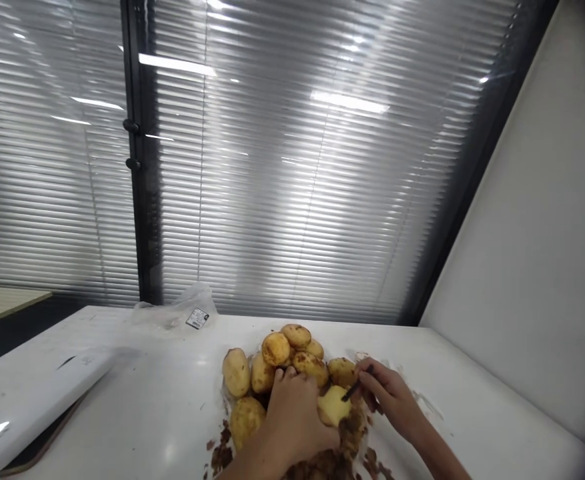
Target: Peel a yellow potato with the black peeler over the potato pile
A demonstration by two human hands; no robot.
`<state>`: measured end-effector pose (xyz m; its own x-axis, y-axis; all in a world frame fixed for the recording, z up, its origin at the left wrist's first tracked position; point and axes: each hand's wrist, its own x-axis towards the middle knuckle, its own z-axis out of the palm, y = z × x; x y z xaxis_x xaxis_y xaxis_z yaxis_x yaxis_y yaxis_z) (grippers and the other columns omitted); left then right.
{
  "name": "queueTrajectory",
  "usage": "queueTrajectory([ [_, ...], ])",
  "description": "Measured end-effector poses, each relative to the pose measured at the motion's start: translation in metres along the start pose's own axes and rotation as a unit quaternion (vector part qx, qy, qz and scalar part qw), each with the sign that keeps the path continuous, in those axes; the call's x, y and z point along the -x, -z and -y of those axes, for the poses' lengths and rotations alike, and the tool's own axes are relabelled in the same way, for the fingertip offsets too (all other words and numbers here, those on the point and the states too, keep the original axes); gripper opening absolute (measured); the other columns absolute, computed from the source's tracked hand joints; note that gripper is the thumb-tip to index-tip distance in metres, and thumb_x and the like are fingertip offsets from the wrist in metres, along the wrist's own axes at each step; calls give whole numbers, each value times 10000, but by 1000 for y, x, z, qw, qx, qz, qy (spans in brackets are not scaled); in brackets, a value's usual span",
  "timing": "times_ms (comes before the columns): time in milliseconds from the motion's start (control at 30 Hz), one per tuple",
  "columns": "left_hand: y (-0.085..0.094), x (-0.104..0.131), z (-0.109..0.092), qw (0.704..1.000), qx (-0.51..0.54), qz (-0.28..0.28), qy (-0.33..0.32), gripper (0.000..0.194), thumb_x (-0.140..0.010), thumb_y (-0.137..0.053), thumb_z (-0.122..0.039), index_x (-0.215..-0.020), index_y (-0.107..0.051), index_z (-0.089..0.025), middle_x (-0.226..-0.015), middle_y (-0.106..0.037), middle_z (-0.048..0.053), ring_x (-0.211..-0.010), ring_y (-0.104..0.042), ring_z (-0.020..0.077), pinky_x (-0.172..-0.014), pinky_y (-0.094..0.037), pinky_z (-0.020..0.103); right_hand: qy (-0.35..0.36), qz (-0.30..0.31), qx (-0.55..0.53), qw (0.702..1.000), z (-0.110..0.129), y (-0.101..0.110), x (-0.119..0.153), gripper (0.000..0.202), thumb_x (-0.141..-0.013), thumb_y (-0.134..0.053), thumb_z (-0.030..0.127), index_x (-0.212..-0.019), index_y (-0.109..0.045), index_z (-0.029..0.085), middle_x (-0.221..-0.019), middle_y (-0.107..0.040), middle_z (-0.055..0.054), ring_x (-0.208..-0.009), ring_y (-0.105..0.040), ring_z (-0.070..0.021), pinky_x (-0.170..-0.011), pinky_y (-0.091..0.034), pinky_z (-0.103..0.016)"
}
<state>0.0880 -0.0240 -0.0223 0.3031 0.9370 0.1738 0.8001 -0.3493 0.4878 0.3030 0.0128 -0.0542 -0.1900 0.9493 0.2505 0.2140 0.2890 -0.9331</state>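
Observation:
My left hand [299, 413] is closed around a peeled, pale yellow potato [335, 405], with the thumb below it and the knuckles over the pile. Between the fingers of my right hand [385, 393] is a slim dark tool [356, 385], its tip at the peeled potato's surface; its exact kind is unclear. Behind and left of my hands lie several unpeeled potatoes, among them a pale long one [236, 373], a golden one [275, 349] and a large one [247, 420]. Brown peelings [322, 467] lie under and around my hands.
The potatoes rest on a white table [172, 393]. A clear plastic bag [177, 313] with a label lies at its back edge. To the left is a long white device [42, 400] with a cable. Window blinds [292, 167] rise behind, and a white wall [537, 233] bounds the right.

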Motion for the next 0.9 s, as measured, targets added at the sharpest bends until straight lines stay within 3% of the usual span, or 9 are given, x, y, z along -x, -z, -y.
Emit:
queueTrajectory([
  [200, 4, 3, -3, 999, -30, -2, -18, 370, -565, -673, -430, -837, -679, -179, -915, -698, 102, -961, -597, 337, -946, -400, 474, 6, -105, -52, 993, 15, -1, -13, 378, -783, -651, 552, -753, -551, 189, -513, -594, 4, -369, -417, -105, -377, -274, -225],
  [333, 8, 5, -3, 999, -41, 8, -32, 399, -575, -687, -473, -846, -681, -180, -915, -700, 104, -984, -594, 333, -954, -395, 457, 0, -141, -60, 988, 31, -5, -15, 316, -768, -627, 489, -755, -545, 184, -505, -571, 16, -355, -390, -92, -358, -233, -211],
  [500, 9, 5, -3, 997, -58, 10, -46, 417, -613, -681, -481, -882, -676, -164, -974, -699, 130, -1019, -588, 346, -957, -381, 475, -1, -141, -35, 989, 55, -10, -19, 285, -734, -643, 445, -739, -559, 173, -509, -597, 2, -340, -384, -84, -341, -227, -207],
  [700, 11, 7, -2, 997, -49, -1, -54, 393, -607, -715, -483, -855, -666, -182, -968, -697, 103, -1022, -585, 333, -941, -379, 466, 42, -113, 29, 992, 75, -13, -49, 269, -734, -656, 422, -751, -599, 160, -566, -632, 1, -369, -439, -83, -358, -312, -209],
  [900, 8, 5, 0, 998, -36, -4, -45, 447, -580, -761, -539, -852, -660, -199, -929, -692, 64, -963, -592, 304, -912, -380, 449, 82, -104, 33, 991, 64, -13, -70, 354, -776, -641, 510, -817, -620, 159, -607, -635, -2, -401, -467, -96, -387, -375, -227],
])
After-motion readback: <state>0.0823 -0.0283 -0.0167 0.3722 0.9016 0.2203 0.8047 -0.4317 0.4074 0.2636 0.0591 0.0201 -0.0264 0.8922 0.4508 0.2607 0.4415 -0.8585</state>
